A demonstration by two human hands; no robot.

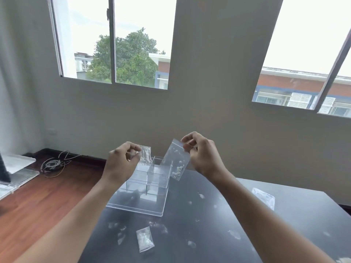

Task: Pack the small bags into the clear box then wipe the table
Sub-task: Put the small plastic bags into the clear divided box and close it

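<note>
A clear box (144,204) with several compartments stands open on the dark table (205,234), near its far left corner. My left hand (121,164) is raised above the box and pinches a small clear bag (145,155). My right hand (203,154) is raised beside it and pinches the top of another small bag (175,163), which hangs down with white bits in its bottom. A third small bag (144,241) lies on the table in front of the box. A fourth bag (264,199) lies at the right.
Whitish smears and scraps (191,243) are scattered over the table top. To the left, beyond the table's edge, is a wooden floor (38,202) with a coil of wires (53,165) and clear plastic boxes (17,168). A wall with windows rises behind.
</note>
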